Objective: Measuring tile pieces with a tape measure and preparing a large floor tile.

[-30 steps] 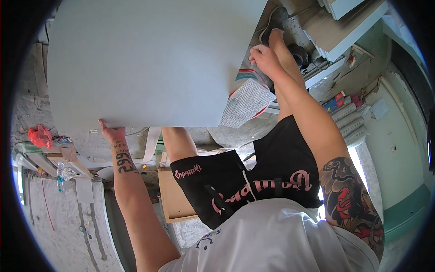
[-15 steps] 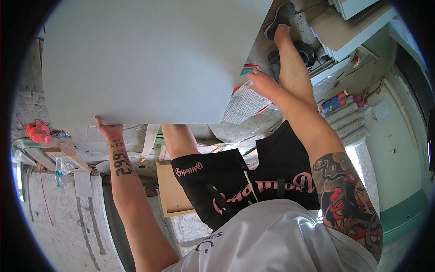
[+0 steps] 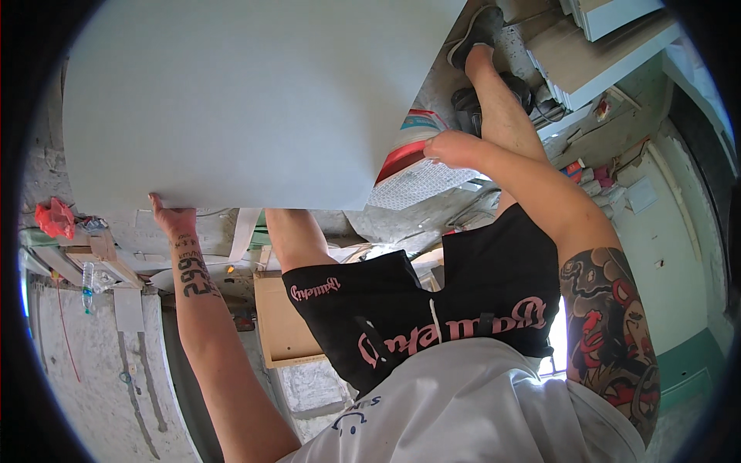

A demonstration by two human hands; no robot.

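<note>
A large pale grey-white panel (image 3: 231,100) spreads across the upper left and middle. My left hand (image 3: 172,216) grips its near edge towards the left corner, thumb on top and fingers hidden underneath. By the panel's slanting right edge, my right hand (image 3: 455,149) has its fingers closed on a printed sheet (image 3: 417,183) with a red band and rows of small print. Part of that sheet is covered by the panel.
Stacked white-edged boards (image 3: 598,58) stand at the far right, near my shoe (image 3: 477,35). A wooden drawer-like box (image 3: 289,320) lies low behind my leg. At the left are a red plastic bag (image 3: 55,218) and a clear bottle (image 3: 88,285).
The sheet has bulged, and more of its red band shows beside the panel. My right hand has shifted slightly down and right. The panel and my left hand sit a little further left.
</note>
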